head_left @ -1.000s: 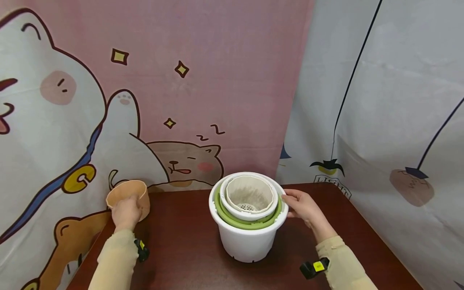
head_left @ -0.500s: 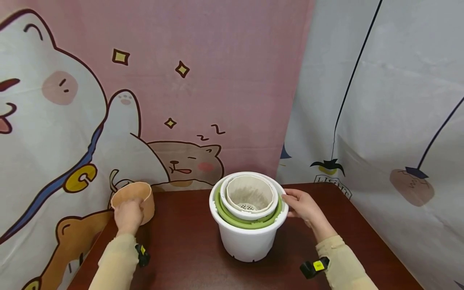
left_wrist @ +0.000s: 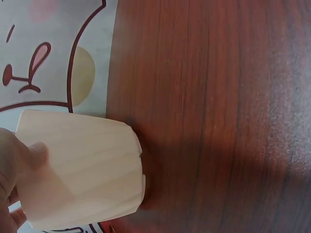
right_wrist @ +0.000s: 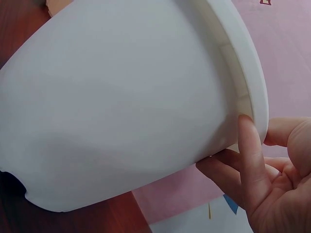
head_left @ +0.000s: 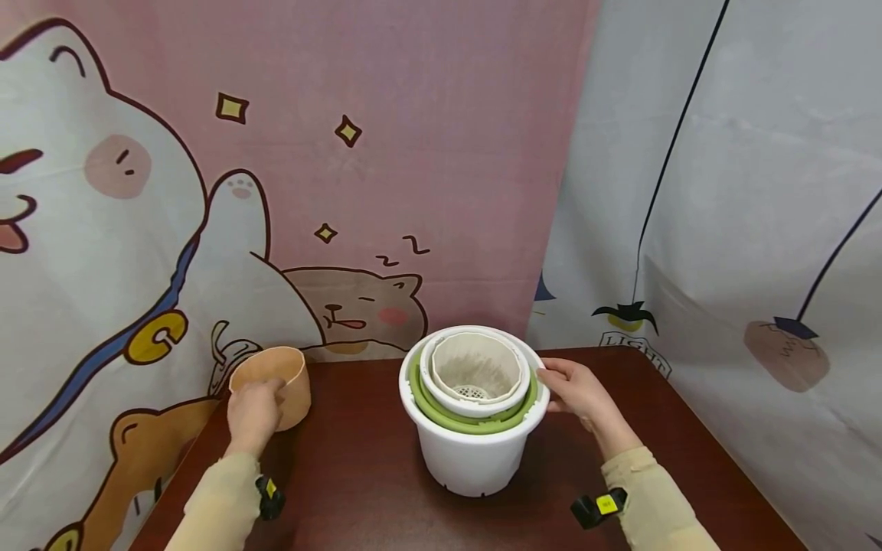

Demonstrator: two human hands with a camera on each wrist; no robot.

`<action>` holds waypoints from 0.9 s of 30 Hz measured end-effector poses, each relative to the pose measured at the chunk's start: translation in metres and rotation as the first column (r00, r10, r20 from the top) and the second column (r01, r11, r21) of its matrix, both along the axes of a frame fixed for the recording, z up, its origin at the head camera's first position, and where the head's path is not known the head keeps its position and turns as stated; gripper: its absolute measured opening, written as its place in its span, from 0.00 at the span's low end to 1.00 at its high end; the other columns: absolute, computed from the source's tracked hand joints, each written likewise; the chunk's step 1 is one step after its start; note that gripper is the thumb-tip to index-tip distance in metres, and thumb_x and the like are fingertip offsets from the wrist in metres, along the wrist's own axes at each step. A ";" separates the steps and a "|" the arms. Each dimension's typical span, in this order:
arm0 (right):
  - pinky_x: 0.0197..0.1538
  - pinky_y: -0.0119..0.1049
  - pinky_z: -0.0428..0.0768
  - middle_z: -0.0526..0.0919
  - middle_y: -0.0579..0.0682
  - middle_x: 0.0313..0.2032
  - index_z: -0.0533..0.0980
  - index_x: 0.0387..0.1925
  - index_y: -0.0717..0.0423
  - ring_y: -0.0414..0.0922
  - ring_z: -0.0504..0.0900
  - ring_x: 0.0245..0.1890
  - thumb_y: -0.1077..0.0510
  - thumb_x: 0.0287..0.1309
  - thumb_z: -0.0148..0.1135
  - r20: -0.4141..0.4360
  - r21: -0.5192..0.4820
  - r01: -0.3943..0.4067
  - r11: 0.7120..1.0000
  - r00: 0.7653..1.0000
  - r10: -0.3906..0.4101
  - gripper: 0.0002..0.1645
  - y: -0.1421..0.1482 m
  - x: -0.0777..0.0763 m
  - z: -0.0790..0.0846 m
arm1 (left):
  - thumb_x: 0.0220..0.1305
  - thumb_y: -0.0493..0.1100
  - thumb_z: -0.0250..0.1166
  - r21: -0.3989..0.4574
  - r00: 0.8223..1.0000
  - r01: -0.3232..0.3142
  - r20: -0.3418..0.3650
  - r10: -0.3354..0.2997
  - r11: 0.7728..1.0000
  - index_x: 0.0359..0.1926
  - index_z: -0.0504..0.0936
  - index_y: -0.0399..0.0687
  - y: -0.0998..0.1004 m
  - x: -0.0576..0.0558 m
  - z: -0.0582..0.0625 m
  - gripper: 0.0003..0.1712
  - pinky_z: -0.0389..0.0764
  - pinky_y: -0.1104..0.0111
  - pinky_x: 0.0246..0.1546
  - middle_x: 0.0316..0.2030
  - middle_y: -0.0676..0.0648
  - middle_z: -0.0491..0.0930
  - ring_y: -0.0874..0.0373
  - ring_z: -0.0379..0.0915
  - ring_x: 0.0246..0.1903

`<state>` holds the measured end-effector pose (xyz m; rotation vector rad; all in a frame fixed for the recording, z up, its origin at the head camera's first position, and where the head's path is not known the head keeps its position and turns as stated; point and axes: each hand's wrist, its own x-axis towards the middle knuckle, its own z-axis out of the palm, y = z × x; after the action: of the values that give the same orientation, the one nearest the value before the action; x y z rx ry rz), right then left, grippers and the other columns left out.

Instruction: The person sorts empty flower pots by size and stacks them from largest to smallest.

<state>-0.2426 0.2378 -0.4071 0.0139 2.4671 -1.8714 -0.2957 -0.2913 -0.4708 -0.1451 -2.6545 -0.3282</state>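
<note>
At the left, my left hand [head_left: 255, 417] grips the near rim of a peach-coloured flower pot [head_left: 296, 390], fingers over its edge. The left wrist view has this pot [left_wrist: 87, 170] side-on, its notched base close over the table, and my thumb against its wall. A large white flower pot [head_left: 468, 463] stands upright in the middle. Nested inside it are a green pot [head_left: 475, 426], a smaller white pot [head_left: 475, 411] and a cream pot [head_left: 475, 360] with a perforated bottom. My right hand [head_left: 580, 394] pinches the large pot's right rim, fingers under the lip [right_wrist: 250, 92].
The pots are on a dark red-brown wooden table [head_left: 344, 490]. Behind it hangs a pink cloth [head_left: 448, 153] with cartoon animals, and to the right a pale cloth [head_left: 744, 191] with lamp drawings. Both wrists carry small black cameras [head_left: 598, 508].
My left hand has moved to the right with the peach pot, bringing it nearer the nested pots. My right hand and the white pot have stayed in place.
</note>
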 end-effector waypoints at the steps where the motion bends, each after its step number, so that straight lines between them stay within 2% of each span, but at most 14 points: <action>1: 0.35 0.37 0.85 0.80 0.65 0.53 0.66 0.66 0.70 0.44 0.84 0.34 0.54 0.70 0.59 0.000 0.000 -0.001 1.000 1.000 0.001 0.32 0.000 0.000 0.000 | 0.46 0.26 0.68 -0.003 1.000 0.008 -0.001 -0.008 1.000 0.45 0.84 0.39 0.001 0.000 0.000 0.21 0.73 0.42 0.40 0.30 0.43 0.84 0.38 0.77 0.36; 4: 0.35 0.37 0.85 0.80 0.65 0.53 0.66 0.66 0.70 0.43 0.84 0.34 0.54 0.70 0.58 0.001 0.000 -0.002 1.000 1.000 0.002 0.32 0.000 0.000 0.001 | 0.45 0.26 0.68 -0.004 1.000 0.029 -0.001 -0.029 1.000 0.44 0.85 0.40 0.005 0.002 0.003 0.21 0.74 0.44 0.37 0.31 0.43 0.84 0.39 0.78 0.36; 10: 0.35 0.37 0.85 0.80 0.64 0.52 0.66 0.66 0.70 0.43 0.84 0.33 0.54 0.70 0.58 0.007 -0.004 0.000 1.000 1.000 0.000 0.31 0.000 0.000 0.001 | 0.50 0.28 0.69 -0.003 0.997 0.078 -0.014 -0.078 0.997 0.41 0.85 0.41 0.014 0.006 0.009 0.15 0.75 0.44 0.35 0.31 0.43 0.84 0.40 0.78 0.35; 15: 0.35 0.37 0.85 0.80 0.64 0.52 0.66 0.66 0.70 0.44 0.84 0.33 0.54 0.70 0.58 0.007 0.004 -0.004 1.000 1.000 0.004 0.32 -0.001 0.001 0.002 | 0.50 0.28 0.70 -0.017 0.993 0.112 -0.030 -0.113 0.994 0.40 0.85 0.42 0.021 0.009 0.014 0.14 0.76 0.45 0.33 0.32 0.44 0.84 0.39 0.78 0.35; 20: 0.34 0.36 0.85 0.80 0.65 0.53 0.66 0.66 0.70 0.43 0.83 0.33 0.54 0.70 0.59 0.002 0.006 0.000 1.000 1.000 0.000 0.32 -0.001 0.001 0.001 | 0.50 0.28 0.70 -0.028 0.987 0.154 -0.050 -0.155 0.988 0.39 0.85 0.42 0.029 0.014 0.025 0.13 0.77 0.46 0.33 0.31 0.44 0.83 0.41 0.78 0.34; 27: 0.35 0.37 0.85 0.79 0.66 0.53 0.66 0.66 0.70 0.43 0.84 0.34 0.54 0.70 0.59 -0.002 -0.002 -0.004 1.000 1.000 0.004 0.32 0.000 0.000 0.001 | 0.49 0.28 0.72 -0.054 0.971 0.214 -0.096 -0.218 0.975 0.35 0.83 0.43 0.042 0.018 0.046 0.12 0.76 0.49 0.31 0.26 0.46 0.80 0.47 0.76 0.29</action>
<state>-0.2422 0.2377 -0.4065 0.0071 2.4653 -1.8733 -0.2780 -0.2497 -0.4249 -0.4555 -2.5502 -0.3239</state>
